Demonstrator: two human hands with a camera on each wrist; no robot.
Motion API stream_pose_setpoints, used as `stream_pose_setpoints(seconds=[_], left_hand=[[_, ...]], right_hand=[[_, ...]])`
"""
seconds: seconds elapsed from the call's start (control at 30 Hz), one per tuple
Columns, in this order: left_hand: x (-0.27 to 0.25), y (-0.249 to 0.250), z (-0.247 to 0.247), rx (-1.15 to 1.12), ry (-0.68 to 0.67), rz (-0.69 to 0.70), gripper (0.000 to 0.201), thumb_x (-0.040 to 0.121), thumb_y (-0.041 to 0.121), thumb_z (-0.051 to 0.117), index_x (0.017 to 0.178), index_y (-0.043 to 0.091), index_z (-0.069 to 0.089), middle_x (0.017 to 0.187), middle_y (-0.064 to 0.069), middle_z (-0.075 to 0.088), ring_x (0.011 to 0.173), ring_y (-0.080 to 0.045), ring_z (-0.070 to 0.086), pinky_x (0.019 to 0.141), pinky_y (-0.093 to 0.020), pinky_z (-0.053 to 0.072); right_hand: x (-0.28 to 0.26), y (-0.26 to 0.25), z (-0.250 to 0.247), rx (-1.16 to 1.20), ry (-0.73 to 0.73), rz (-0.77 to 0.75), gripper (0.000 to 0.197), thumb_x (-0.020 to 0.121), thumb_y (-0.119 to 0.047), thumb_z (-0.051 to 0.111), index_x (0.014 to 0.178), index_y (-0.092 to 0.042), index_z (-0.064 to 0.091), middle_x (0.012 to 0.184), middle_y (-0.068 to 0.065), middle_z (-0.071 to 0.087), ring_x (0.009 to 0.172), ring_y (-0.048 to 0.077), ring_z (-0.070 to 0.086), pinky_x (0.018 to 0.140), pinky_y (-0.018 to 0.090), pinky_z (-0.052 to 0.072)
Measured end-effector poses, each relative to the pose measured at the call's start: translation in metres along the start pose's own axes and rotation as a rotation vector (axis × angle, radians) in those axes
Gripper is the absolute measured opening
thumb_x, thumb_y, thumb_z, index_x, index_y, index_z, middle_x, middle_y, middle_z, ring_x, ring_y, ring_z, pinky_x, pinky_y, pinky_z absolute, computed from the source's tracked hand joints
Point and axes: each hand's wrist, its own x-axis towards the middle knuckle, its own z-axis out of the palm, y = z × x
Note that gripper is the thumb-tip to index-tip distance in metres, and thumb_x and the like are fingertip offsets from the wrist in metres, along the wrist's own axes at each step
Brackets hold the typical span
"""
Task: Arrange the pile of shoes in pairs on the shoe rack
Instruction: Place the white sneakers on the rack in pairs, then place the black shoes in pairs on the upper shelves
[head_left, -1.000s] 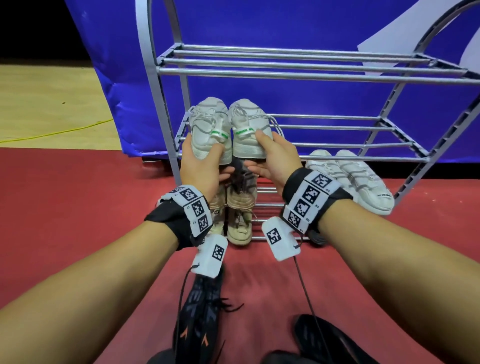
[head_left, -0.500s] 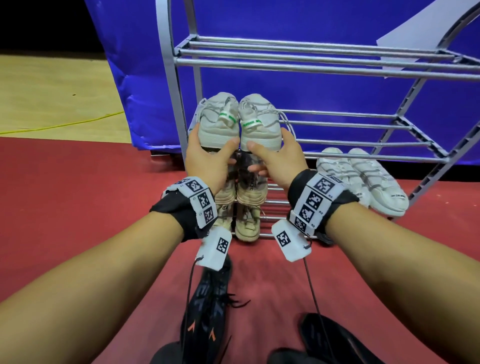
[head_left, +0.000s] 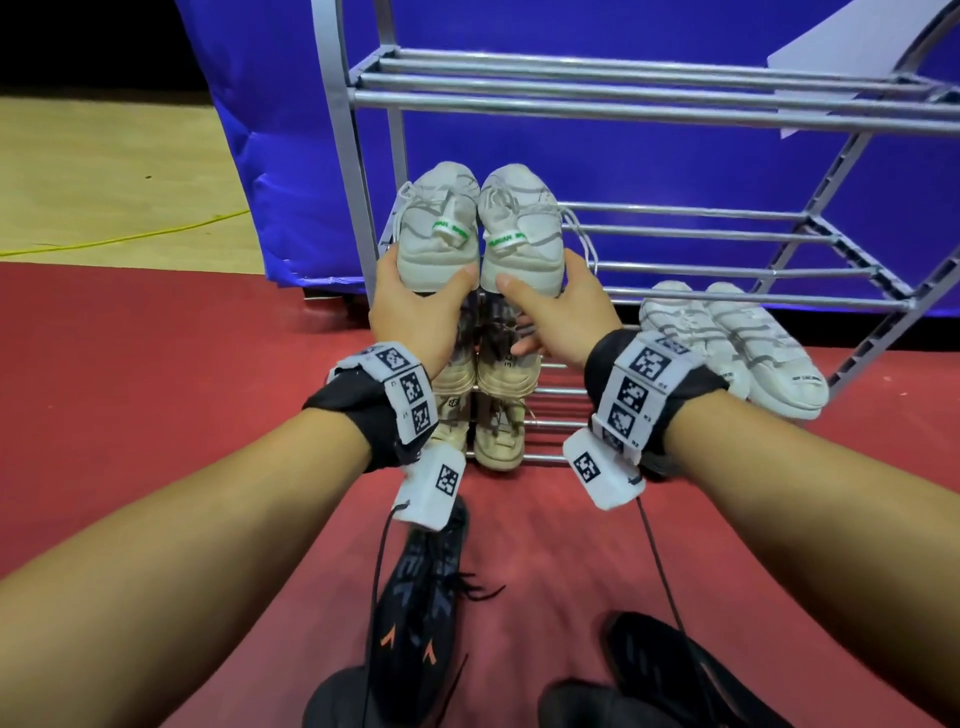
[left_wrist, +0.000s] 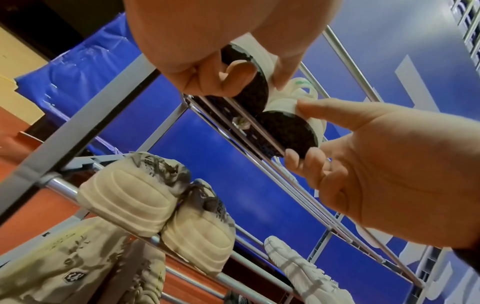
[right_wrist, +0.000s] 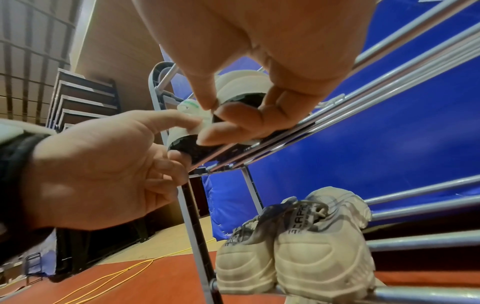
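Note:
Two white shoes with green tags, a left one (head_left: 439, 228) and a right one (head_left: 522, 228), lie side by side with toes pointing away at the left end of the middle shelf of the grey metal shoe rack (head_left: 623, 98). My left hand (head_left: 415, 304) grips the heel of the left shoe, thumb on the inner side. My right hand (head_left: 556, 312) grips the heel of the right shoe the same way. In the left wrist view, fingers of my left hand (left_wrist: 233, 67) curl under the black sole (left_wrist: 253, 92). The right wrist view shows my right hand (right_wrist: 246, 102) pinching its heel (right_wrist: 241, 88).
A beige pair (head_left: 501, 374) rests on the shelf below and another beige pair (head_left: 496, 441) lower down. A white pair (head_left: 727, 343) lies at the right on a low shelf. Two black shoes (head_left: 415, 613) (head_left: 670, 670) lie on the red floor near me. Blue padding (head_left: 291, 156) stands behind the rack.
My hands have slid back from the sides of the two white shoes to their heels. The pair stays on the middle shelf, and my view has shifted left.

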Motion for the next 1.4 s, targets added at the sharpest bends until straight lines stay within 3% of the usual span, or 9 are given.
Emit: stream_pose_setpoints(seconds=[0.13, 0.23, 0.4, 0.53, 0.63, 0.83, 1.17, 1.3, 1.4], left_hand=[[-0.006, -0.007, -0.003, 0.061, -0.007, 0.023, 0.085, 0.074, 0.049, 0.079, 0.147, 0.029, 0.04, 0.106, 0.018, 0.066, 0.101, -0.002, 0.065, 0.091, -0.02, 0.05], [-0.024, -0.016, -0.015, 0.275, -0.019, 0.181, 0.1, 0.075, 0.058, 0.072, 0.156, 0.035, 0.019, 0.079, 0.002, 0.066, 0.088, -0.021, 0.066, 0.07, -0.022, 0.045], [-0.06, -0.03, -0.033, 0.369, -0.18, 0.469, 0.073, 0.084, 0.029, 0.066, 0.15, 0.02, 0.035, 0.115, -0.024, 0.063, 0.082, -0.028, 0.059, 0.066, -0.003, 0.034], [-0.084, -0.069, -0.034, 0.484, -0.322, 0.311, 0.044, 0.086, 0.027, 0.06, 0.13, 0.027, 0.052, 0.077, -0.003, 0.054, 0.07, -0.023, 0.054, 0.066, -0.033, 0.048], [-0.09, -0.104, -0.026, 0.674, -0.501, 0.135, 0.035, 0.084, 0.03, 0.057, 0.119, 0.025, 0.058, 0.091, -0.001, 0.06, 0.083, -0.019, 0.056, 0.079, -0.038, 0.049], [-0.102, -0.163, -0.026, 1.153, -0.579, -0.147, 0.057, 0.078, 0.048, 0.061, 0.131, 0.03, 0.054, 0.136, -0.015, 0.046, 0.122, -0.036, 0.042, 0.098, -0.037, 0.037], [-0.134, -0.21, -0.046, 1.286, -0.631, -0.387, 0.111, 0.062, 0.053, 0.087, 0.152, 0.043, 0.022, 0.135, -0.018, 0.032, 0.121, -0.045, 0.047, 0.105, -0.048, 0.041], [-0.128, -0.208, -0.037, 1.31, -0.612, -0.452, 0.109, 0.069, 0.045, 0.084, 0.154, 0.04, 0.016, 0.139, -0.022, 0.029, 0.119, -0.048, 0.049, 0.102, -0.048, 0.044], [-0.127, -0.208, -0.035, 1.247, -0.553, -0.45, 0.102, 0.069, 0.039, 0.083, 0.152, 0.037, 0.024, 0.136, -0.022, 0.035, 0.117, -0.046, 0.052, 0.098, -0.045, 0.045]], right_hand=[[-0.005, -0.004, -0.003, -0.014, -0.025, 0.021, 0.066, 0.087, -0.039, 0.072, 0.14, -0.021, 0.039, 0.112, 0.002, 0.066, 0.069, 0.018, 0.074, 0.054, 0.035, 0.061], [-0.015, 0.005, -0.007, -0.135, -0.022, -0.037, 0.073, 0.089, -0.031, 0.067, 0.149, -0.029, 0.025, 0.106, -0.004, 0.066, 0.065, 0.021, 0.072, 0.052, 0.031, 0.059], [-0.045, 0.051, -0.006, -0.3, 0.081, -0.086, 0.081, 0.079, -0.029, 0.063, 0.147, -0.026, 0.019, 0.076, 0.002, 0.071, 0.058, 0.024, 0.068, 0.067, 0.041, 0.059], [-0.077, 0.088, 0.0, -0.39, -0.061, -0.076, 0.039, 0.078, -0.03, 0.06, 0.115, -0.028, 0.05, 0.064, -0.005, 0.062, 0.057, 0.015, 0.064, 0.065, 0.037, 0.054], [-0.09, 0.106, 0.0, -0.558, -0.33, -0.05, 0.023, 0.076, -0.037, 0.056, 0.097, -0.031, 0.064, 0.077, -0.006, 0.067, 0.068, 0.014, 0.067, 0.076, 0.037, 0.057], [-0.099, 0.15, -0.031, -0.939, -0.669, 0.116, 0.026, 0.088, -0.03, 0.066, 0.114, -0.027, 0.066, 0.097, -0.006, 0.071, 0.084, 0.015, 0.062, 0.088, 0.028, 0.05], [-0.128, 0.227, -0.08, -1.091, -0.758, 0.421, 0.047, 0.083, -0.037, 0.075, 0.126, -0.023, 0.062, 0.108, 0.0, 0.072, 0.101, 0.02, 0.065, 0.084, 0.025, 0.047], [-0.129, 0.238, -0.098, -1.031, -0.753, 0.538, 0.046, 0.084, -0.028, 0.076, 0.126, -0.016, 0.062, 0.099, 0.005, 0.073, 0.087, 0.019, 0.064, 0.063, 0.02, 0.043], [-0.135, 0.245, -0.104, -1.063, -0.789, 0.546, 0.052, 0.082, -0.03, 0.079, 0.129, -0.015, 0.062, 0.12, 0.006, 0.07, 0.109, 0.025, 0.064, 0.081, 0.024, 0.045]])
